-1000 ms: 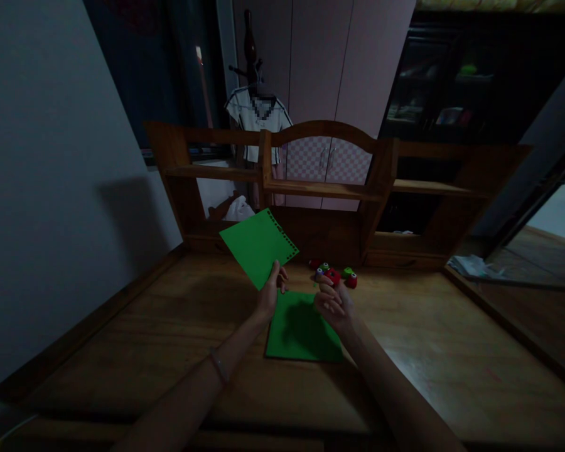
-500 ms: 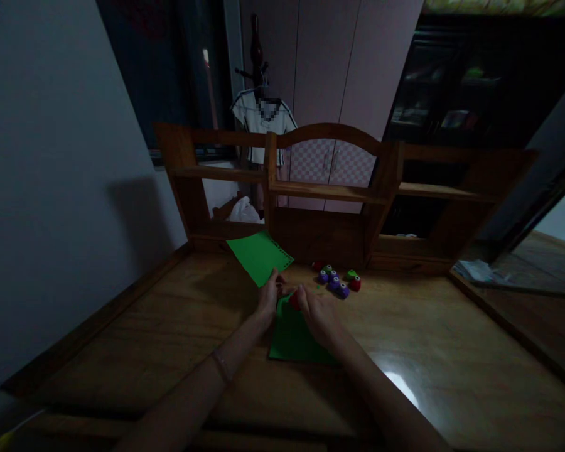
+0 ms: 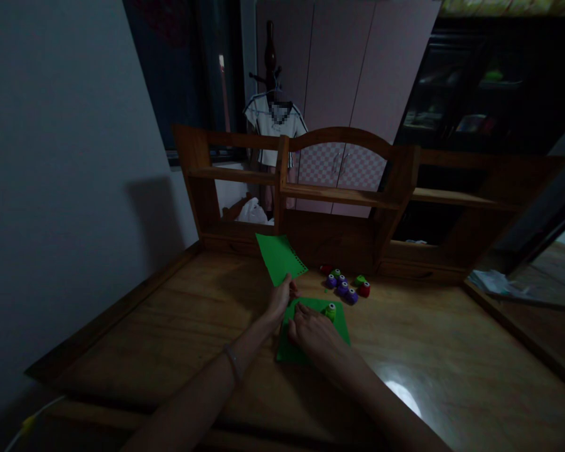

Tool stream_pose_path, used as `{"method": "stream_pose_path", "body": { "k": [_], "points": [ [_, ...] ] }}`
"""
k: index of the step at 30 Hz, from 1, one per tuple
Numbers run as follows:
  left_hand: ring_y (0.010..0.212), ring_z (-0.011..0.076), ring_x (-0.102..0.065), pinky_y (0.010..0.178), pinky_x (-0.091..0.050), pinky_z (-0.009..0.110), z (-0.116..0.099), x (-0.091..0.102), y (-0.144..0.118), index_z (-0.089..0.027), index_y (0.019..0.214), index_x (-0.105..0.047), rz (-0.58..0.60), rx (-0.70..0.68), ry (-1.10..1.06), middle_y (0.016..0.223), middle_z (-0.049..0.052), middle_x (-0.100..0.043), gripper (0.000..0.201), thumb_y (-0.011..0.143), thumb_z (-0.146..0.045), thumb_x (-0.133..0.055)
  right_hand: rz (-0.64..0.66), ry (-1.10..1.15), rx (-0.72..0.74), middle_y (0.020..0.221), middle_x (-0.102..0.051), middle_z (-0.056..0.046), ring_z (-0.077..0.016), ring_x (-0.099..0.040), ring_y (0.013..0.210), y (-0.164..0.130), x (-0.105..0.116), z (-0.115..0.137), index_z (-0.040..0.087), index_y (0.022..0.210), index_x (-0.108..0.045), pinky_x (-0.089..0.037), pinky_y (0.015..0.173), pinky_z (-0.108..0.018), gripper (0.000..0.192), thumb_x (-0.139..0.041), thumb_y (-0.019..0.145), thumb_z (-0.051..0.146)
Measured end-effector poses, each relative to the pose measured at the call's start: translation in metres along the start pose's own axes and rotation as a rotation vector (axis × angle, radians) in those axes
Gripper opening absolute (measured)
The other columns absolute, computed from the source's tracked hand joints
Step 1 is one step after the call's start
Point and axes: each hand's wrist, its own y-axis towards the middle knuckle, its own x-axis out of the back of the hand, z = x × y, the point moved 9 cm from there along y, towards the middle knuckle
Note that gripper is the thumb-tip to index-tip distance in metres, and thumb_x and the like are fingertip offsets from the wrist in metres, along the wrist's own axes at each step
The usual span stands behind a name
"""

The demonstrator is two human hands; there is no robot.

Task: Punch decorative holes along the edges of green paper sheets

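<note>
My left hand point(image 3: 279, 300) is closed on the lower end of a green paper sheet point(image 3: 279, 256), which tilts up off the table and has a row of holes along its right edge. A hint of red shows by its fingertips, too small to name. My right hand point(image 3: 311, 329) lies over a green square pad point(image 3: 320, 303), fingers curled down and pressed together. Whatever sits beneath them is hidden, apart from a dark reddish patch. Beside that hand, a small green one-eyed toy figure point(image 3: 330, 312) rests on the pad.
Beyond the pad lie several small one-eyed figures: a purple cluster point(image 3: 343, 289), a red one point(image 3: 365, 289) and a green one point(image 3: 360, 280). A wooden shelf unit point(image 3: 339, 196) closes the table's back. A wall point(image 3: 75, 188) stands at the left.
My right hand has moved from beside my left hand down onto the pad, and the red piece at its fingertips is now mostly hidden. The green figure now shows. The view has shifted slightly.
</note>
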Motion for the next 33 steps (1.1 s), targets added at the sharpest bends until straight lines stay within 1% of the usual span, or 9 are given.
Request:
{"method": "stream_pose_path", "body": {
  "k": [5, 10, 14, 17, 19, 22, 24, 29, 33],
  "points": [
    [0.046, 0.0140, -0.053, 0.051, -0.040, 0.026, 0.002, 0.000, 0.000, -0.018, 0.050, -0.049, 0.011, -0.022, 0.016, 0.045, 0.000, -0.049, 0.044, 0.070, -0.057, -0.056, 0.016, -0.046, 0.039, 0.077, -0.063, -0.014, -0.0266, -0.059, 0.084, -0.004, 0.000, 0.006, 0.017, 0.079, -0.058, -0.042, 0.081, -0.038, 0.021, -0.040, 0.090, 0.018],
    [0.047, 0.0122, -0.052, 0.055, -0.042, 0.026, 0.013, 0.001, 0.008, -0.017, 0.053, -0.051, 0.000, -0.002, 0.035, 0.049, -0.001, -0.051, 0.043, 0.071, -0.056, -0.055, 0.037, -0.060, 0.023, 0.072, -0.062, -0.011, -0.0215, -0.058, 0.067, -0.007, 0.016, 0.007, 0.017, 0.077, -0.056, -0.041, 0.063, -0.030, 0.023, -0.038, 0.091, 0.018],
    [0.046, 0.0106, -0.050, 0.055, -0.041, 0.025, 0.018, 0.000, 0.011, -0.016, 0.056, -0.052, -0.007, 0.022, -0.001, 0.050, -0.002, -0.050, 0.042, 0.071, -0.055, -0.056, 0.122, -0.064, -0.071, 0.073, -0.062, -0.009, -0.0192, -0.057, 0.061, -0.006, 0.023, -0.008, 0.017, 0.084, -0.056, -0.036, 0.059, -0.028, 0.016, -0.041, 0.089, 0.017],
    [0.045, 0.0099, -0.049, 0.054, -0.040, 0.024, 0.018, -0.003, 0.009, -0.016, 0.057, -0.052, 0.014, 0.038, -0.035, 0.049, -0.003, -0.049, 0.043, 0.070, -0.056, -0.056, 0.102, 0.022, -0.172, 0.071, -0.062, -0.008, -0.0200, -0.057, 0.064, -0.004, 0.026, -0.028, 0.018, 0.084, -0.056, -0.036, 0.062, -0.028, 0.015, -0.043, 0.088, 0.021],
    [0.045, 0.0102, -0.050, 0.053, -0.040, 0.023, 0.017, -0.002, 0.008, -0.016, 0.057, -0.052, 0.014, 0.043, -0.036, 0.050, -0.003, -0.049, 0.043, 0.070, -0.057, -0.056, 0.025, 0.240, -0.244, 0.068, -0.060, -0.005, -0.0191, -0.056, 0.065, -0.003, 0.030, -0.043, 0.019, 0.079, -0.055, -0.038, 0.064, -0.028, 0.016, -0.044, 0.088, 0.024],
    [0.046, 0.0108, -0.050, 0.052, -0.038, 0.023, 0.015, -0.001, 0.007, -0.016, 0.056, -0.053, 0.025, 0.024, 0.027, 0.051, -0.001, -0.051, 0.044, 0.071, -0.058, -0.054, -0.244, 0.859, -0.420, 0.069, -0.059, -0.002, -0.0194, -0.058, 0.072, -0.004, 0.038, -0.077, 0.021, 0.073, -0.052, -0.042, 0.069, -0.028, 0.018, -0.046, 0.086, 0.032],
    [0.047, 0.0113, -0.050, 0.052, -0.037, 0.023, 0.012, -0.002, 0.007, -0.016, 0.054, -0.053, 0.046, -0.005, 0.084, 0.051, 0.000, -0.053, 0.046, 0.072, -0.059, -0.052, -0.329, 1.208, -0.508, 0.073, -0.062, -0.003, -0.0211, -0.061, 0.078, -0.004, 0.035, -0.093, 0.022, 0.075, -0.051, -0.046, 0.069, -0.031, 0.025, -0.040, 0.087, 0.040],
    [0.050, 0.0124, -0.051, 0.055, -0.038, 0.025, 0.001, -0.009, 0.002, -0.017, 0.054, -0.054, 0.083, -0.103, 0.074, 0.054, 0.001, -0.054, 0.050, 0.073, -0.063, -0.048, -0.262, 1.863, -0.534, 0.093, -0.067, -0.010, -0.0212, -0.060, 0.100, 0.003, 0.020, -0.097, 0.021, 0.062, -0.041, -0.046, 0.083, -0.034, 0.037, -0.033, 0.089, 0.045],
    [0.053, 0.0131, -0.050, 0.058, -0.038, 0.026, -0.016, -0.014, -0.010, -0.018, 0.055, -0.054, 0.095, -0.180, 0.058, 0.056, 0.001, -0.054, 0.053, 0.075, -0.066, -0.044, -0.267, 2.050, -0.510, 0.109, -0.063, -0.010, -0.0175, -0.055, 0.110, 0.002, 0.018, -0.097, 0.021, 0.062, -0.040, -0.042, 0.091, -0.030, 0.036, -0.036, 0.090, 0.042]
  ]
}}
